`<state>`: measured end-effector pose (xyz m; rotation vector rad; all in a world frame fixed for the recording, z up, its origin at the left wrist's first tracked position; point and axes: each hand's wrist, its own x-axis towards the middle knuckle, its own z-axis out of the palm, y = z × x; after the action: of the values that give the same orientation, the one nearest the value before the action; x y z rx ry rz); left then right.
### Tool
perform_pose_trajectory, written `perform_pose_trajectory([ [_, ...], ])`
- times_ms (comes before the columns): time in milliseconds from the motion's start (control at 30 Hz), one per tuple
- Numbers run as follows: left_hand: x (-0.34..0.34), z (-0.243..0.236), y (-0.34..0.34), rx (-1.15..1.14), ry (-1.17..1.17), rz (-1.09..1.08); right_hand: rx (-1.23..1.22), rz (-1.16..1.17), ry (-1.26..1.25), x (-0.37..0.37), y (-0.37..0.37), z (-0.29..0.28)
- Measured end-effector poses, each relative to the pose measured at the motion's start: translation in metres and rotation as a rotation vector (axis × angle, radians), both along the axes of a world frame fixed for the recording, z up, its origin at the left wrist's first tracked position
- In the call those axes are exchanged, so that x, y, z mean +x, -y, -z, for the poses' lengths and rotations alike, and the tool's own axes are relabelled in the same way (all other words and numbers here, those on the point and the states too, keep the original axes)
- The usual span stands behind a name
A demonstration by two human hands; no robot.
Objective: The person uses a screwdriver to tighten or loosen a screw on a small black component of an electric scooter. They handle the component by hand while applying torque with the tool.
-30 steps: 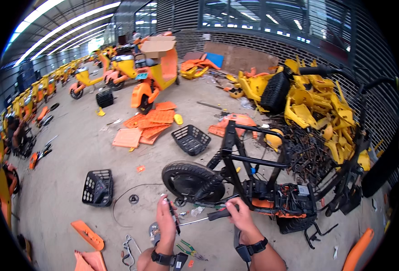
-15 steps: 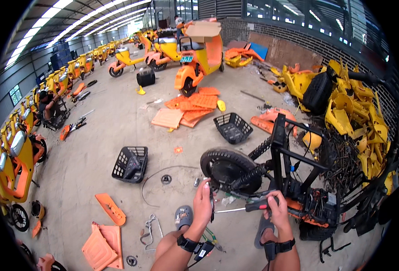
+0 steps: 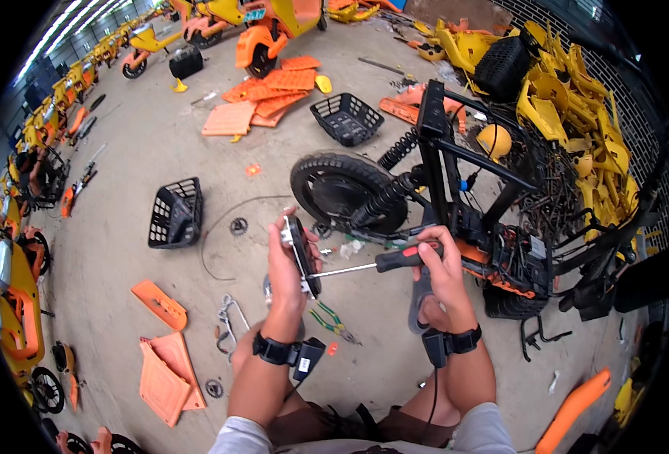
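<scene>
Screwdriver meets small black part
Left hand [image 3: 287, 261] clasps the stiff, light-looking part [image 3: 302, 253] edgewise; right hand [image 3: 442, 274] fists the screwdriver [image 3: 380, 262] handle.

Flat black part [image 3: 302, 253], held on edge, long axis running 12 to 6 o'clock. Screwdriver [image 3: 380, 262], black-and-red handle at 3 o'clock, shaft level, tip meeting part's lower end.
</scene>
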<state>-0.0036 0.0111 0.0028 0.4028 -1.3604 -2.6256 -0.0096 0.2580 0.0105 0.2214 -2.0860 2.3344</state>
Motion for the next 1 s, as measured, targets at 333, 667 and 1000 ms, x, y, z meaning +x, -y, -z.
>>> perform_pose_trajectory([
  [333,-0.002,0.012,-0.025,-0.035,-0.048,0.095,0.115,0.202,0.127,0.000,-0.016,-0.002],
  [667,-0.004,0.001,-0.004,0.406,0.022,0.163,-0.008,0.335,-0.067,0.008,-0.017,0.000],
  [1000,-0.003,0.004,0.006,0.376,0.026,0.106,0.051,0.320,-0.116,0.014,0.002,0.002],
])
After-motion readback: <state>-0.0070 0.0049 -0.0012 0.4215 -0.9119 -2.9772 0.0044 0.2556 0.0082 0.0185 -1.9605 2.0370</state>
